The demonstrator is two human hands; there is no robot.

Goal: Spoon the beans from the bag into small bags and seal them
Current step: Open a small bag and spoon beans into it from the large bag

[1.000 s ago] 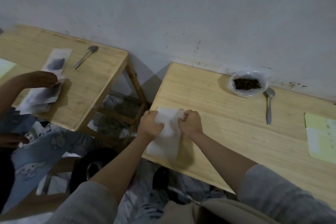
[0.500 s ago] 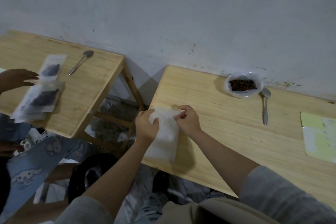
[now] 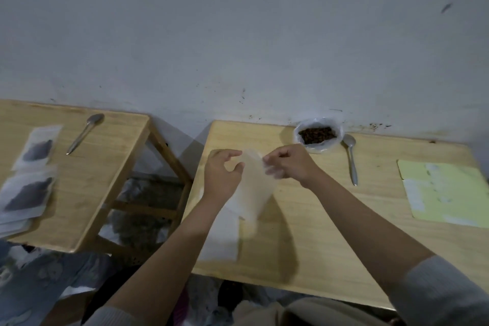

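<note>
My right hand (image 3: 292, 165) pinches the small bag (image 3: 255, 188) at its top; my left hand (image 3: 222, 174), at 9 o'clock, has loosely curled fingers, grip unclear.

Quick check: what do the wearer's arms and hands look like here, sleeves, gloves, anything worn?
Both hands are bare: left hand, right hand, no gloves, and no rings or watch visible. Forearms are uncovered. Light grey sleeves are pushed up toward the elbows: right sleeve, left sleeve. The fabric looks plain, without markings.
</note>
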